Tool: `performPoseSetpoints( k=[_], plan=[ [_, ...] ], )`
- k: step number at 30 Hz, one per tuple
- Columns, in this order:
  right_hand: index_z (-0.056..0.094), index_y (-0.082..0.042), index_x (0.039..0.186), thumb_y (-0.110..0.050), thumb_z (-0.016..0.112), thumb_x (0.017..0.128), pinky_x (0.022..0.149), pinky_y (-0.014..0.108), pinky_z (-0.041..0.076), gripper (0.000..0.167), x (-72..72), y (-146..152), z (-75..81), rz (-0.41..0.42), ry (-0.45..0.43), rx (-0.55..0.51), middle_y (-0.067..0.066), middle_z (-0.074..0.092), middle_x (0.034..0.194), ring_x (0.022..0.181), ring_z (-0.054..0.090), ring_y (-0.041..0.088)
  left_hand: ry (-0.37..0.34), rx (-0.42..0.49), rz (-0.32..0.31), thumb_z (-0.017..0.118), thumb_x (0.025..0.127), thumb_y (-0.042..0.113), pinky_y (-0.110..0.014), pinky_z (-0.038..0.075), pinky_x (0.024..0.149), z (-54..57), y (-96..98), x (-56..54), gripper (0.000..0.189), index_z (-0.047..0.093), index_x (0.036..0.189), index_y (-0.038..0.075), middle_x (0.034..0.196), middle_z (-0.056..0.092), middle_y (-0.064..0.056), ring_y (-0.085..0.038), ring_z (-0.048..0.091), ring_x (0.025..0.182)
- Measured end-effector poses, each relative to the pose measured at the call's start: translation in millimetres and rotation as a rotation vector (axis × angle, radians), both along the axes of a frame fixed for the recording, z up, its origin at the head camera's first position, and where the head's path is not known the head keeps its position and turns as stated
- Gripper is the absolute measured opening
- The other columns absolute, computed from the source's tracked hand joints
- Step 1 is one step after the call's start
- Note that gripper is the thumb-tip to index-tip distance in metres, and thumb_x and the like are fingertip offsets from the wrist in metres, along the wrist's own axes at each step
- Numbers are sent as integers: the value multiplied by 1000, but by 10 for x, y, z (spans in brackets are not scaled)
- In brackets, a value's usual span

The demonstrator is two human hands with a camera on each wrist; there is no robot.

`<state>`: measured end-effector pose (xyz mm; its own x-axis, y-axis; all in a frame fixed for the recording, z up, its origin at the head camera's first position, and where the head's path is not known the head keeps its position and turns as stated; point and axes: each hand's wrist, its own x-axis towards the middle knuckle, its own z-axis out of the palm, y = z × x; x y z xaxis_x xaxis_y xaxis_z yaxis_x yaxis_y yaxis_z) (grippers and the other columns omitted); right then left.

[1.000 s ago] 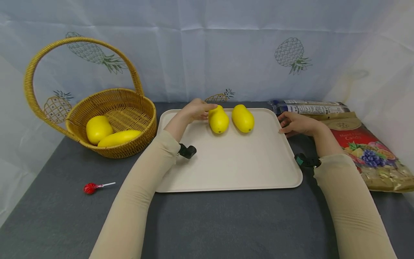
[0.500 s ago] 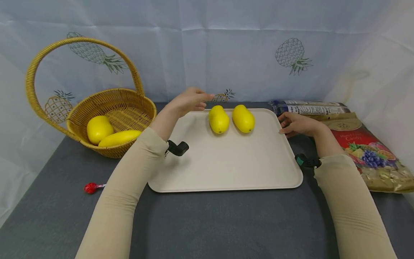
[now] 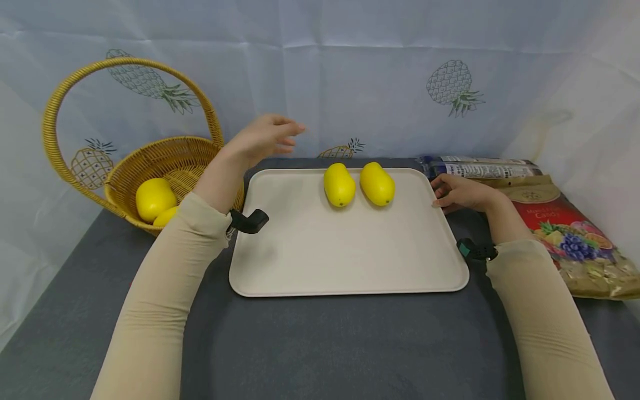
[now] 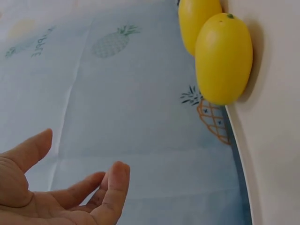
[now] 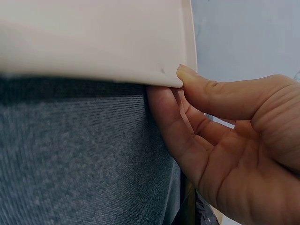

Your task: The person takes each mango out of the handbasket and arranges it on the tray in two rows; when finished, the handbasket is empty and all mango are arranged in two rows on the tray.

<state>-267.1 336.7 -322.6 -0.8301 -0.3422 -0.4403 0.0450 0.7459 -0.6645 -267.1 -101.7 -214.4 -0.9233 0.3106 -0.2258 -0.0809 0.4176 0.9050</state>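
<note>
My left hand (image 3: 262,139) is in the air above the far left corner of the cream tray (image 3: 350,250), fingers spread loosely with nothing between them. At the tray's far edge lie two smooth yellow oval fruits: the left fruit (image 3: 339,185) and the right fruit (image 3: 377,184). In the left wrist view, the nearer fruit (image 4: 224,58) stands apart from the fingers. My right hand (image 3: 465,193) grips the tray's right rim. The right wrist view shows the thumb (image 5: 206,93) on top of the rim and a finger beneath it.
A wicker basket (image 3: 117,180) with a tall handle stands at the left, holding a yellow fruit (image 3: 154,199) and another yellow piece (image 3: 165,216) partly behind my arm. A candy bag (image 3: 575,236) and a dark package (image 3: 480,166) lie right. A pineapple-print cloth (image 3: 360,83) hangs behind.
My left hand has let go of the left fruit, risen and moved left toward the basket. Its sleeve now hides the lollipop. My right hand stays at the tray rim.
</note>
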Motion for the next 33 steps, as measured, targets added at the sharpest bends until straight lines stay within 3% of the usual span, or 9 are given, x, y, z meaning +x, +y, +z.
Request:
performPoseSetpoints(
  k=[8,17,23,25,28,30,33],
  plan=[
    [22,8,145,-17,60,99,95,45,59,64,-1,20,-9,7,5,3,26,44,126,103,61,18,17,27,73,50,102,39,-34,35,123,101,-373,40,69,20,158,11,165,24,-7,-27,34,149],
    [23,7,144,-14,59,99,93,41,60,61,-3,8,2,-4,2,3,24,44,124,100,60,16,4,78,200,46,102,43,-33,35,123,83,-855,53,68,21,158,13,166,19,-13,-27,34,148],
    [23,8,145,-11,56,100,91,41,60,58,-14,12,-7,-4,3,7,25,43,124,101,60,17,-82,282,340,53,99,39,-25,31,123,24,-1158,31,73,17,159,19,167,15,-4,-19,28,152],
    [23,8,145,-11,56,100,91,41,60,58,-16,14,-11,-4,2,5,25,43,124,100,60,17,-96,338,397,54,99,37,-21,33,121,-1,-1251,20,74,15,159,20,164,21,1,-17,30,150],
    [24,7,144,-10,56,100,89,39,60,57,-17,13,-15,-7,0,1,24,44,123,99,60,16,-105,354,481,55,98,36,-15,41,113,-31,-1372,16,74,14,159,22,162,24,5,-11,38,142],
    [24,7,144,-11,56,100,88,38,60,57,-16,12,-16,-8,0,0,23,44,122,98,60,15,-102,331,539,57,97,38,-11,50,100,-51,-1440,20,76,16,158,23,158,30,7,-9,45,133],
    [24,7,143,-12,57,100,88,37,60,58,-11,11,-11,-11,-2,-4,22,44,122,98,60,16,-101,301,603,60,95,39,-8,54,79,-83,-1533,26,77,19,158,24,145,42,11,-6,51,115]
  ],
)
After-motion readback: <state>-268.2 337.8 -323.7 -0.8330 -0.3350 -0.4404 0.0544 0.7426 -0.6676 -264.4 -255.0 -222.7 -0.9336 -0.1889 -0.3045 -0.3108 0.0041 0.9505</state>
